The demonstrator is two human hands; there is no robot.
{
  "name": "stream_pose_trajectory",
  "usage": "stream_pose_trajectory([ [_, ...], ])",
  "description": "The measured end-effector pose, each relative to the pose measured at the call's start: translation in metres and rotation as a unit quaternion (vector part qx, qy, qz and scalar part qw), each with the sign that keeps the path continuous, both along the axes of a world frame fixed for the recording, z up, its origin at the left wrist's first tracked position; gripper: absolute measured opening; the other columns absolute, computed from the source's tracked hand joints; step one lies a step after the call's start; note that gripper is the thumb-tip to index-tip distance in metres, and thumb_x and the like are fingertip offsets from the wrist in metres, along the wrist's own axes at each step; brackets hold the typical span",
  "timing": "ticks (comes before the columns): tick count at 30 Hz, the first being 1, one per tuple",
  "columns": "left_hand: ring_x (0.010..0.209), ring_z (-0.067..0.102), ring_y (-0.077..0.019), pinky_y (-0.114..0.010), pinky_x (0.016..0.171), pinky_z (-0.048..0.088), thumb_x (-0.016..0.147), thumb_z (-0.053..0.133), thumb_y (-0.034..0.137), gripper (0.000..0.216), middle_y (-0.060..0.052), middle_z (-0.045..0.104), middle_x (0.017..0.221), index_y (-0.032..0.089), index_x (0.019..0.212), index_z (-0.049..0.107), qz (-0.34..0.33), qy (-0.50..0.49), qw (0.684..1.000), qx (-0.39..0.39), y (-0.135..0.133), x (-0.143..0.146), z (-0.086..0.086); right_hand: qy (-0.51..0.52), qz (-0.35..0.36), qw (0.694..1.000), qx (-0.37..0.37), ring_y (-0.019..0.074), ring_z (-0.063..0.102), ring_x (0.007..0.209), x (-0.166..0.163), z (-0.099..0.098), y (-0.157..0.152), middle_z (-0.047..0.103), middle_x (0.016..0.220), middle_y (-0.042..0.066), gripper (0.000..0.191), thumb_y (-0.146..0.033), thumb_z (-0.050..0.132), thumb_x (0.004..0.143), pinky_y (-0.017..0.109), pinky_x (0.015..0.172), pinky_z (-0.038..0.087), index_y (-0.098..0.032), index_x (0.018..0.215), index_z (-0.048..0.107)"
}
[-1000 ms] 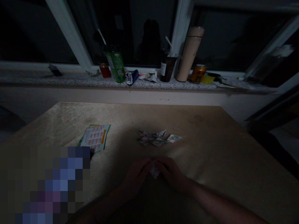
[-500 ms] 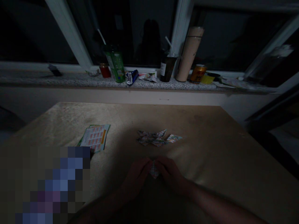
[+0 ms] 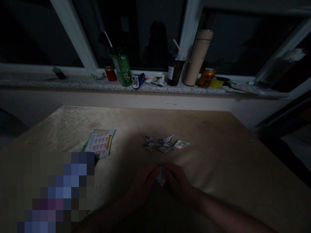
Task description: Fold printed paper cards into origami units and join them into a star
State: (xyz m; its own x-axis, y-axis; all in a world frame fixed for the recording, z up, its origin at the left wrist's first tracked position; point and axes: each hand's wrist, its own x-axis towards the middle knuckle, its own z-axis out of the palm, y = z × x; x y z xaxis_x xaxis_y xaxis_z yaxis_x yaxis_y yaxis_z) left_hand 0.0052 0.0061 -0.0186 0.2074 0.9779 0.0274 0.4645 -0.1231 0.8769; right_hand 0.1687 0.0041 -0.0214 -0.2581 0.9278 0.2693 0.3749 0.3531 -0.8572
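Observation:
Between my two hands is a small folded piece of printed paper (image 3: 161,177), its pointed end turned toward me. My left hand (image 3: 145,179) pinches its left side, and my right hand (image 3: 178,179) grips the right side. Both hands rest low over the table, thumbs close together on the paper. Just beyond them lie several folded paper pieces (image 3: 159,144) in a loose cluster, with one diamond-shaped piece (image 3: 181,144) at its right. A stack of printed paper cards (image 3: 99,142) is off to the left. Dim light hides the fold details.
The brown table (image 3: 206,129) ends at a wall under a granite sill (image 3: 85,84). On the sill stand a green bottle (image 3: 123,68), a dark cup with a straw (image 3: 175,72), a tall pink flask (image 3: 198,58) and a gold can (image 3: 206,77). A blurred patch covers the lower left.
The view has shifted very slightly. Both hands stay in nearly the same place on the folded paper, and the other pieces have not moved.

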Motion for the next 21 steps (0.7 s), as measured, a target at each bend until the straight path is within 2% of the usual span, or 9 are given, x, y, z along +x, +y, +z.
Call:
stream_pose_trajectory([
  [7,0.072,0.058,-0.0198,-0.029,0.07,0.046,0.087,0.042,0.038,0.027,-0.002,0.064,0.076,0.021,0.077,0.061,-0.019,0.006,1.0,0.005,0.001,0.001,0.007,0.007,0.015,1.0,-0.004,0.0129,0.044,0.059,0.0,0.0,0.0,0.05,0.064,-0.001,0.03,-0.032,0.036,0.093,0.024,0.056,0.036,-0.02,0.068,0.046],
  [12,0.069,0.056,-0.0183,-0.027,0.066,0.044,0.089,0.04,0.038,0.029,-0.001,0.061,0.072,0.02,0.075,0.058,-0.013,-0.006,1.0,0.007,0.002,0.002,0.009,0.019,-0.034,0.999,0.019,0.0145,0.046,0.06,0.0,-0.005,0.0,0.052,0.065,0.0,0.03,-0.035,0.035,0.093,0.025,0.057,0.037,-0.021,0.071,0.049],
  [16,0.066,0.054,-0.0172,-0.025,0.062,0.043,0.089,0.042,0.038,0.027,0.001,0.058,0.068,0.019,0.075,0.055,-0.014,-0.005,1.0,-0.014,0.004,0.003,0.01,0.003,-0.04,0.999,0.005,0.0133,0.044,0.057,0.0,-0.007,0.002,0.05,0.062,-0.001,0.031,-0.033,0.035,0.093,0.025,0.054,0.035,-0.02,0.068,0.047],
  [18,0.068,0.056,-0.017,-0.025,0.064,0.044,0.089,0.045,0.035,0.021,0.0,0.059,0.072,0.019,0.081,0.055,-0.022,-0.02,1.0,-0.012,0.006,0.004,0.01,0.001,-0.04,0.999,0.01,0.0134,0.044,0.058,0.0,-0.006,0.003,0.051,0.063,0.0,0.03,-0.032,0.035,0.093,0.025,0.055,0.035,-0.02,0.069,0.048],
  [21,0.088,0.058,-0.018,-0.028,0.081,0.044,0.089,0.046,0.026,0.017,-0.003,0.062,0.096,0.02,0.102,0.055,-0.045,-0.064,0.997,0.028,0.008,0.005,0.011,0.0,-0.036,0.999,0.023,0.0144,0.046,0.059,0.0,-0.004,0.002,0.053,0.065,0.001,0.029,-0.033,0.034,0.093,0.026,0.057,0.037,-0.02,0.071,0.049],
])
